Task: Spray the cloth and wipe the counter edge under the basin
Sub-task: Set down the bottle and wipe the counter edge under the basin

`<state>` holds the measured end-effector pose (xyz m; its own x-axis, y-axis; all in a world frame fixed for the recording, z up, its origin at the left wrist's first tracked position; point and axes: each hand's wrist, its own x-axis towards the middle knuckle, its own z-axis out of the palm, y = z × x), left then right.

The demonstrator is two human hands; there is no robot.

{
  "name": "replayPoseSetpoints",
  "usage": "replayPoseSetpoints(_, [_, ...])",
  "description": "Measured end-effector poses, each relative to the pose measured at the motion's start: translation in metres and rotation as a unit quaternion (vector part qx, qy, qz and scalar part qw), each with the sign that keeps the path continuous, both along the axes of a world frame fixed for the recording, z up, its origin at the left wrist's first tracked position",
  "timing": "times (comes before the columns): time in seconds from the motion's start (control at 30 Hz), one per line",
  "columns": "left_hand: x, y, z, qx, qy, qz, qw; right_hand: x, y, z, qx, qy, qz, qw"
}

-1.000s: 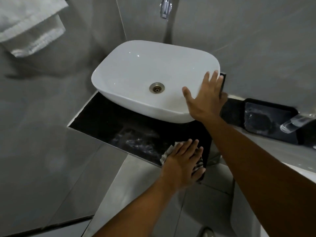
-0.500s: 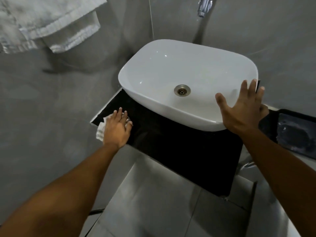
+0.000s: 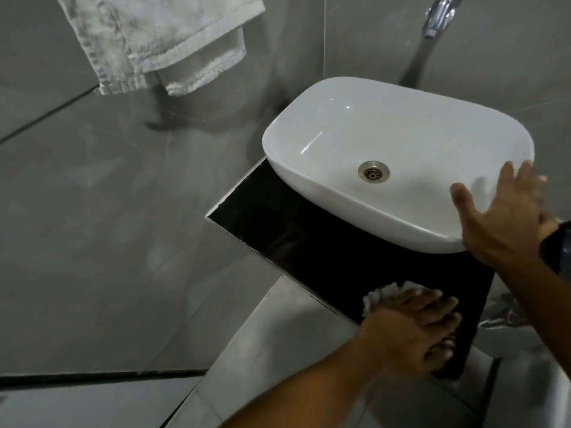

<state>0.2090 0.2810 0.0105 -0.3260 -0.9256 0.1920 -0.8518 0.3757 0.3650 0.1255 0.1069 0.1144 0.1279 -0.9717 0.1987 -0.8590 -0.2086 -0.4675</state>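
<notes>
A white oval basin (image 3: 355,140) sits on a glossy black counter (image 3: 278,220). My left hand (image 3: 414,329) presses a crumpled white cloth (image 3: 383,293) flat against the counter's front edge, near its right end; only a corner of the cloth shows past my fingers. My right hand (image 3: 506,217) rests spread on the basin's right rim, fingers apart, holding nothing. No spray bottle is in view.
A white towel (image 3: 160,44) hangs on the grey wall at the upper left. A chrome tap (image 3: 438,17) juts out above the basin. Grey tiled wall and floor surround the counter. A dark object (image 3: 556,242) lies at the right edge.
My left hand has slid the cloth from the counter's left corner back along the front edge to its right end. The view has shifted, and my right hand stays on the basin rim.
</notes>
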Motion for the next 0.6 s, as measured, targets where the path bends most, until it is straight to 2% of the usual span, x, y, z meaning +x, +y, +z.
replayPoseSetpoints(0.1, [0.100,-0.001,0.008,-0.025,-0.016,0.048,0.998,0.001,-0.002,0.002,0.002,0.003,0.008,1.000])
replayPoseSetpoints(0.17, [0.186,0.002,0.012,-0.030,-0.014,0.149,0.988,0.002,0.000,0.004,0.001,0.003,0.008,1.000])
replayPoseSetpoints(0.23, [0.267,0.009,0.018,-0.002,-0.024,0.294,0.956,0.003,0.001,0.006,-0.003,-0.001,0.006,1.000])
replayPoseSetpoints(0.3, [0.316,0.014,0.016,0.028,-0.056,0.385,0.921,0.004,0.003,0.008,-0.005,0.004,0.009,1.000])
replayPoseSetpoints(0.43, [0.300,0.003,0.015,0.027,-0.083,0.434,0.897,0.005,0.006,0.015,0.001,0.010,0.014,1.000])
replayPoseSetpoints(0.5, [0.259,0.006,0.014,0.010,-0.075,0.393,0.916,0.006,0.008,0.017,0.003,0.007,0.012,1.000])
replayPoseSetpoints(0.6, [0.171,0.017,0.008,0.005,-0.041,0.274,0.961,0.007,0.009,0.018,0.006,0.001,0.010,1.000])
